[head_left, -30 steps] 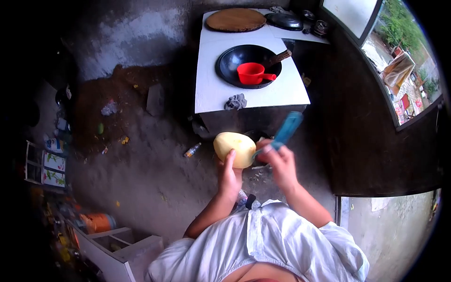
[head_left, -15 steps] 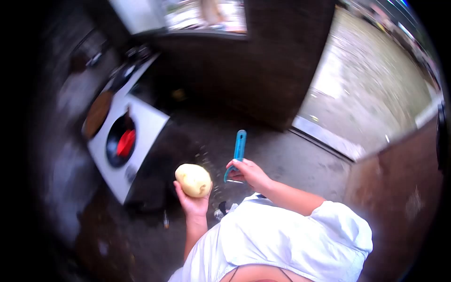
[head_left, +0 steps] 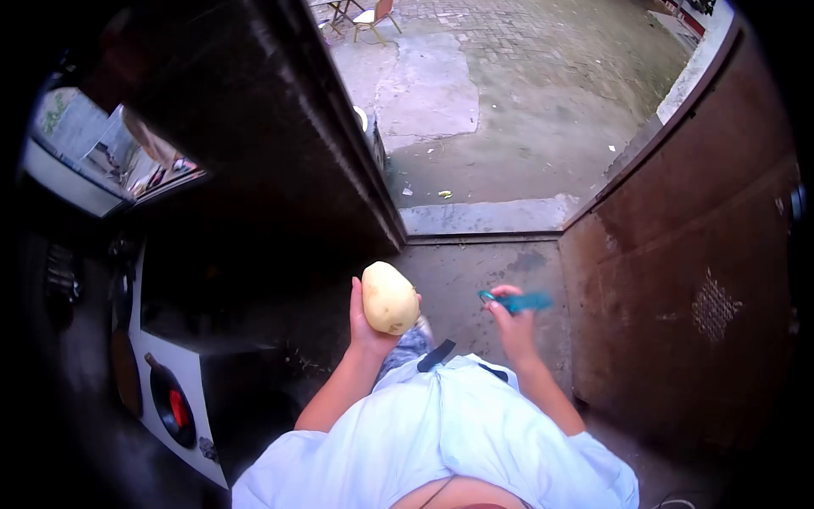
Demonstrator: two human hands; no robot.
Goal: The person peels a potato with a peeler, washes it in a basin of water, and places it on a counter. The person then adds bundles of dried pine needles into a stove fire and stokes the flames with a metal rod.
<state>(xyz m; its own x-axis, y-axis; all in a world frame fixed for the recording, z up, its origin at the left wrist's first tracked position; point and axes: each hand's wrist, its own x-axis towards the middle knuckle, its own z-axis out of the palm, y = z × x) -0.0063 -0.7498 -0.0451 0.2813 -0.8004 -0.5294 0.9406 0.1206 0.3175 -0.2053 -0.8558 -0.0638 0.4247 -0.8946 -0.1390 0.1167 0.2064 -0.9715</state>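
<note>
A large peeled potato (head_left: 389, 299), pale yellow with a few brown spots near its lower end, rests in my left hand (head_left: 365, 332), whose fingers curve around its side and underside. My right hand (head_left: 512, 321) grips a teal peeler (head_left: 527, 301) out to the right, apart from the potato. The peeler's handle points right and is smeared by motion; its head end lies toward the left.
Ahead, a doorway opens over a concrete sill (head_left: 487, 217) onto a paved yard with a chair (head_left: 377, 19). A brown door (head_left: 678, 314) stands at right. Lower left, a white counter (head_left: 191, 373) bears a dark wok (head_left: 161, 399) with something red inside.
My view has swung right, from the counter toward the doorway. My right hand has moved away from the potato, and the peeler has turned from upright to pointing right.
</note>
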